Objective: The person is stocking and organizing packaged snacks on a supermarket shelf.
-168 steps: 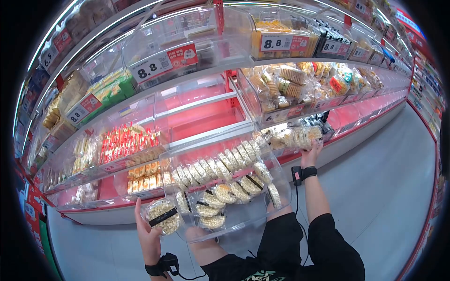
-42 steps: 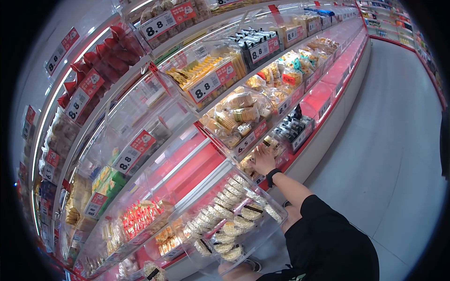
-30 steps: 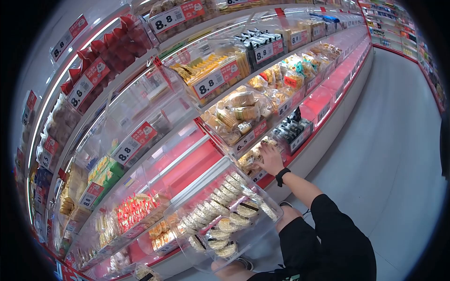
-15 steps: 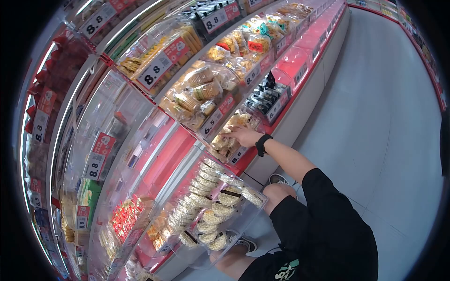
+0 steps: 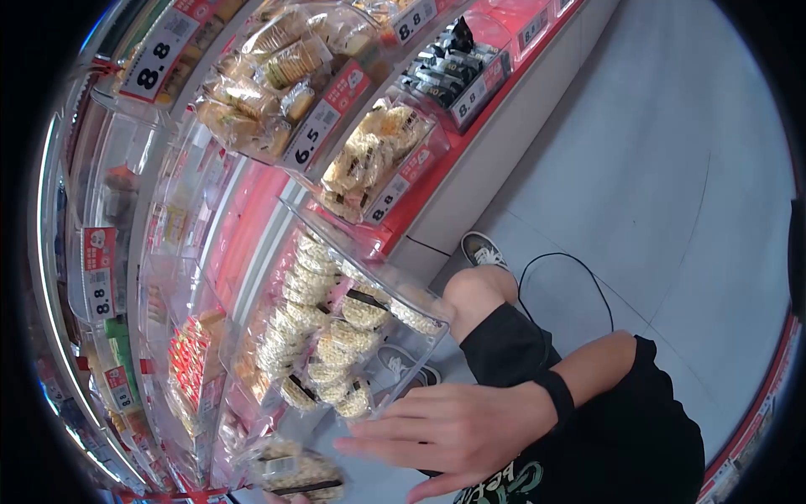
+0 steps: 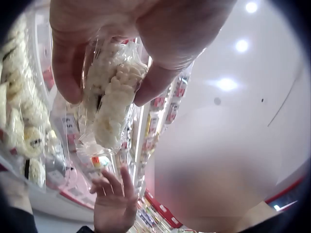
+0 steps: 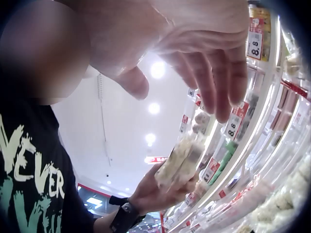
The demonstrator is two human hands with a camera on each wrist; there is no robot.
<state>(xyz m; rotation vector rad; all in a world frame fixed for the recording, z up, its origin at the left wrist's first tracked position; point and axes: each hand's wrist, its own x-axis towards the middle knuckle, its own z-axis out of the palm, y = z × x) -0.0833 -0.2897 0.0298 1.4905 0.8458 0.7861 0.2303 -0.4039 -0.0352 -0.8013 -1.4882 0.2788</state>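
My left hand [image 6: 141, 29] grips a wrapped puffed-rice cake [image 6: 116, 102] between thumb and fingers. In the head view this cake [image 5: 294, 472] shows at the bottom edge, mostly hiding the hand. My right hand [image 5: 457, 428] holds nothing, its fingers extended toward the cake. The right wrist view has it spread above [image 7: 204, 63], with the cake in the left hand [image 7: 146, 194] farther off. A clear plastic bin [image 5: 432, 332] of similar round cakes [image 5: 306, 277], some with black labels, sits in front of my knees.
Beyond this bin, a low shelf bin [image 5: 403, 181] holds wrapped puffed snacks beside a bin of black packets [image 5: 449, 71]. Above are wrapped biscuits [image 5: 285, 67]. Red-wrapped snacks [image 5: 193, 361] stand left. A black cable [image 5: 579, 262] loops over the floor at right.
My right hand has left the low shelf bin and come back toward my body, holding nothing. The head view has tilted down. The cake in my left hand has come back into view.
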